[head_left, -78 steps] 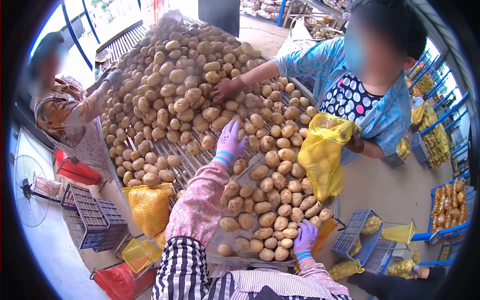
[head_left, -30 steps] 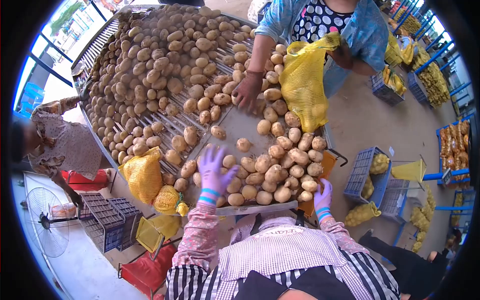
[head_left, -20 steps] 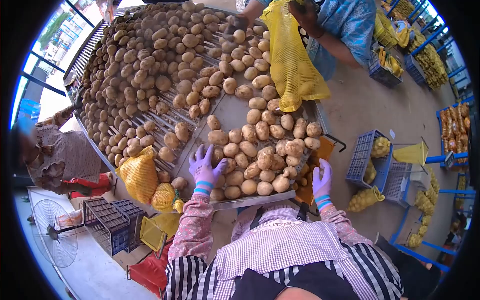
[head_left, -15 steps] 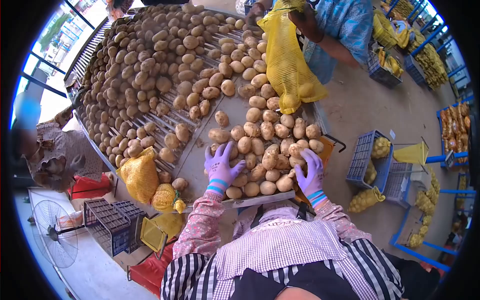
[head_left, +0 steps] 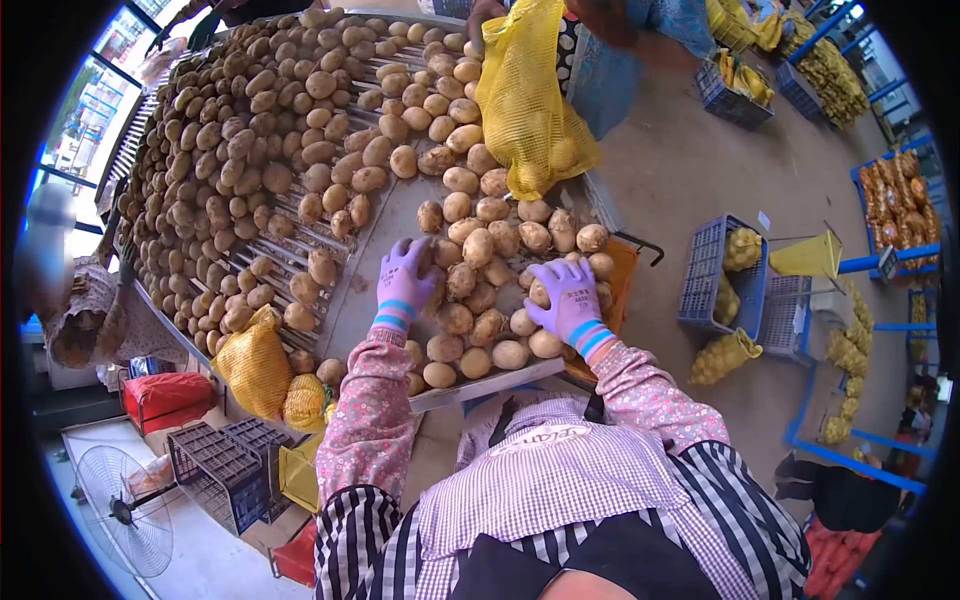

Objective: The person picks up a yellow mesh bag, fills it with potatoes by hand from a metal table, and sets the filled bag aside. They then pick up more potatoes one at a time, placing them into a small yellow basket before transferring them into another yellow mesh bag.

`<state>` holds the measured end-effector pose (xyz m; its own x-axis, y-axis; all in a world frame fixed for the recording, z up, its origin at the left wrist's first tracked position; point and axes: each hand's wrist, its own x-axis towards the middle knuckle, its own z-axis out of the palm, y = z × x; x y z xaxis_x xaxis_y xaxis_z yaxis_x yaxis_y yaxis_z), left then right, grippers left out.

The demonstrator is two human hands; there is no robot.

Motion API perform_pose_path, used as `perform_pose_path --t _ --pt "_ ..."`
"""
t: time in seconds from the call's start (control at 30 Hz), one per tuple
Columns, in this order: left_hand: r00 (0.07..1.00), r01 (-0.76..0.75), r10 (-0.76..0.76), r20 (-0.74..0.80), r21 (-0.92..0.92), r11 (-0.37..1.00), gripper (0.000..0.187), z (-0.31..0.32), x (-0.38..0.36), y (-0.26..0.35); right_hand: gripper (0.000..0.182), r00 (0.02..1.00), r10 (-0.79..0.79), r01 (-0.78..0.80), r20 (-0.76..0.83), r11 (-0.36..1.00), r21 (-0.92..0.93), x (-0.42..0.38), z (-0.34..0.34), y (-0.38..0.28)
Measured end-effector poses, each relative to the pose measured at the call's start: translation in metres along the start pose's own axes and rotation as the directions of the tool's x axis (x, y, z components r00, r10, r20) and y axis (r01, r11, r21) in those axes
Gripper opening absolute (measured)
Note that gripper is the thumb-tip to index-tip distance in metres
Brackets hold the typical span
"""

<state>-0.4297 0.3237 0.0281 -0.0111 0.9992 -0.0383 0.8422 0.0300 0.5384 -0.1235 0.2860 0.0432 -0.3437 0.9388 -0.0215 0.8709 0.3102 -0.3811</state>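
Nearest the camera, the person's checked and floral sleeves run forward to 2 purple-gloved hands resting on a cluster of potatoes at the near end of the metal sorting table. The right hand lies palm-down with its fingers curled over 1 potato at the right side of the cluster, just inside the table's edge; more potatoes touch it below and to its left. Whether that potato is actually gripped or only covered cannot be told. The left hand is spread flat, fingers loose, on the left side of the same cluster, pressing against potatoes under its fingertips and holding none. The cluster lies between the 2 hands and extends just beyond them.

Off the table's left edge, below the left forearm, hang 2 filled yellow mesh bags. To the right of the right hand sits an orange chute, and farther right stand blue plastic crates on the floor.

Beyond the hands, a co-worker holds a partly filled yellow net sack over the table's far right side. Farther still, the roller bed is heaped with loose potatoes.
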Motion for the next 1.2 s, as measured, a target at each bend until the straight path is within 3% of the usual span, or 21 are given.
perform_pose_path --t 0.07,0.13,0.17,0.2,0.27,0.33,0.37,0.4,0.43,0.47,0.53,0.57,0.6,0.67,0.73,0.8,0.9,1.07,1.13,1.2 --pt "0.999 0.006 -0.01 0.04 0.098 0.995 0.062 0.006 0.005 0.015 0.057 1.0 0.024 -0.025 -0.016 0.997 -0.079 -0.011 -0.01 0.015" --pt "0.993 0.005 -0.011 0.114 0.056 0.998 0.06 0.013 0.009 0.015 0.055 0.999 0.049 -0.051 -0.025 0.995 -0.09 -0.025 -0.003 0.034" --pt "0.999 -0.004 0.007 0.047 -0.059 0.998 0.053 0.011 0.006 0.011 0.053 0.997 0.075 -0.078 -0.033 0.992 -0.1 -0.033 0.002 0.045" --pt "0.999 0.005 -0.003 0.041 -0.057 0.998 0.053 0.004 0.001 0.007 0.053 0.998 0.064 -0.067 -0.029 0.993 -0.099 -0.039 0.001 0.05" --pt "0.992 0.123 -0.115 0.05 -0.569 0.813 0.046 -0.02 -0.018 -0.003 0.048 0.976 0.201 -0.202 -0.081 0.979 -0.011 -0.051 0.0 0.06" --pt "0.986 0.109 -0.156 -0.058 -0.479 0.871 0.044 -0.046 -0.053 -0.023 0.047 0.979 0.164 -0.156 -0.125 0.985 0.071 -0.063 0.0 0.061" --pt "0.987 0.075 -0.115 -0.111 -0.316 0.946 0.047 -0.063 -0.073 -0.035 0.048 0.976 0.201 -0.181 -0.085 0.963 0.198 -0.069 -0.003 0.057" --pt "0.963 0.252 -0.267 -0.018 -0.274 0.928 0.049 -0.079 -0.094 -0.039 0.049 0.971 0.234 -0.209 -0.04 0.924 0.32 -0.074 -0.008 0.053" --pt "0.961 0.275 -0.276 0.013 -0.131 0.952 0.055 -0.078 -0.115 -0.066 0.054 0.936 0.315 -0.352 0.158 0.822 0.448 -0.074 -0.021 0.04" --pt "0.96 0.278 -0.278 0.019 -0.126 0.952 0.055 -0.074 -0.133 -0.074 0.054 0.934 0.317 -0.357 0.164 0.818 0.451 -0.074 -0.017 0.035" --pt "0.851 0.415 -0.418 0.32 0.08 0.906 0.066 -0.072 -0.16 -0.076 0.057 0.959 0.148 -0.229 0.241 0.906 0.355 -0.077 -0.01 0.028" --pt "0.869 0.389 -0.389 0.307 0.061 0.919 0.07 -0.066 -0.167 -0.069 0.061 0.975 0.068 -0.128 0.211 0.95 0.286 -0.081 0.007 0.031" --pt "0.887 0.363 -0.358 0.293 0.041 0.931 0.075 -0.059 -0.17 -0.052 0.061 0.975 0.069 -0.129 0.211 0.949 0.287 -0.078 0.011 0.027" --pt "0.859 0.396 -0.39 0.331 0.054 0.917 0.078 -0.046 -0.164 -0.038 0.063 0.908 0.208 -0.357 0.364 0.838 0.413 -0.069 0.015 0.019" --pt "0.853 0.436 -0.423 0.307 0.028 0.899 0.079 -0.036 -0.158 -0.026 0.064 0.921 0.193 -0.325 0.338 0.858 0.398 -0.067 0.012 0.017" --pt "0.868 0.422 -0.407 0.284 0.008 0.906 0.079 -0.025 -0.154 -0.022 0.065 0.869 0.119 -0.322 0.48 0.873 0.367 -0.066 0.002 0.013" --pt "0.904 0.341 -0.304 0.301 -0.079 0.937 0.077 -0.013 -0.143 -0.003 0.067 0.912 0.101 -0.196 0.397 0.958 0.208 -0.062 -0.011 -0.021" --pt "0.901 0.331 -0.278 0.332 -0.111 0.937 0.077 0.003 -0.135 0.019 0.068 0.925 0.166 -0.238 0.341 0.955 0.18 -0.06 0.011 -0.002" --pt "0.9 0.328 -0.261 0.348 -0.149 0.933 0.077 0.009 -0.138 0.029 0.062 0.883 0.276 -0.355 0.381 0.922 0.155 -0.057 -0.002 0.004" --pt "0.915 0.298 -0.226 0.333 -0.183 0.937 0.079 0.028 -0.142 0.039 0.052 0.85 0.333 -0.479 0.408 0.811 0.336 -0.058 -0.01 0.023"
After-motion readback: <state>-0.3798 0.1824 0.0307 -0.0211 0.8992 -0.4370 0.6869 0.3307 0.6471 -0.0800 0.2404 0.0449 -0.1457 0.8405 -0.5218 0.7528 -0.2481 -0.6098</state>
